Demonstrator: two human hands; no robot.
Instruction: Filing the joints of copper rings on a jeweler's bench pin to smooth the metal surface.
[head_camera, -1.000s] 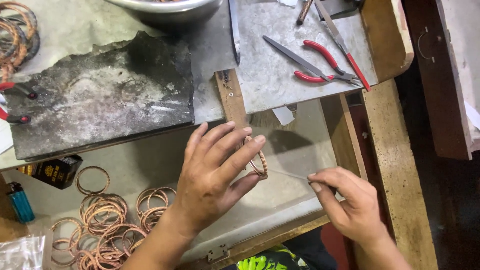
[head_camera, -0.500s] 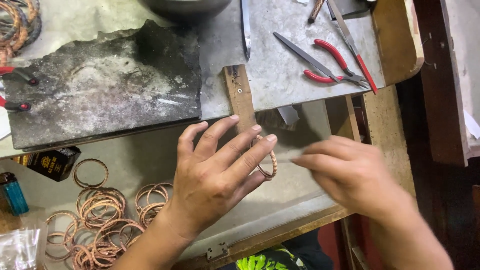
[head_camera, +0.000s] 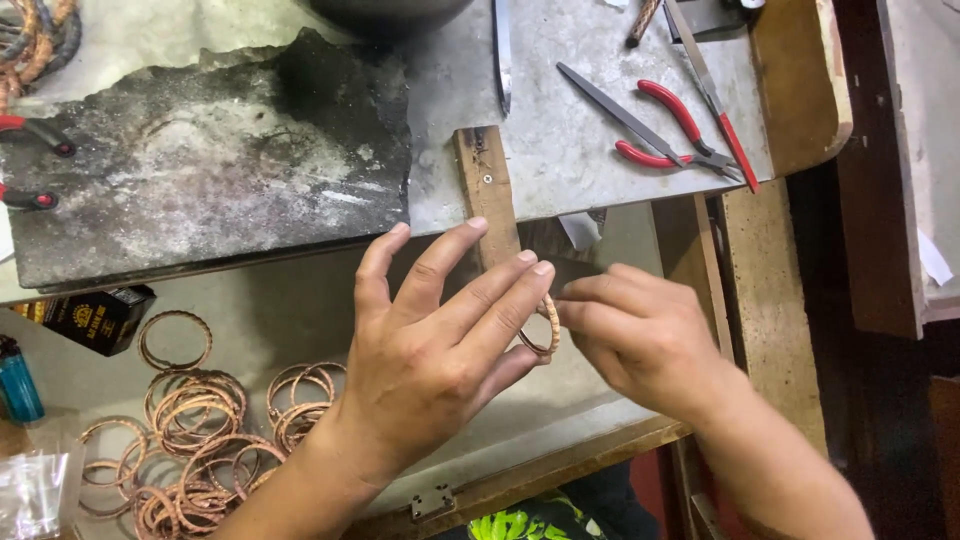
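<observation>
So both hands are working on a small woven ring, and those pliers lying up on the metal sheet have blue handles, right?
Not quite. The head view shows the pliers have red handles, not blue. The rest holds: left hand and right hand both work on the small woven ring, and the pliers lie on the metal sheet.

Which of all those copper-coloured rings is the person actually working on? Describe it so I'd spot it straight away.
Find the narrow wooden peg jutting from the grey metal bench top. Just below it, the left hand and right hand meet around one braided ring. Unlike the rings piled in the tray at lower left, it alone is held up between fingers.
</observation>
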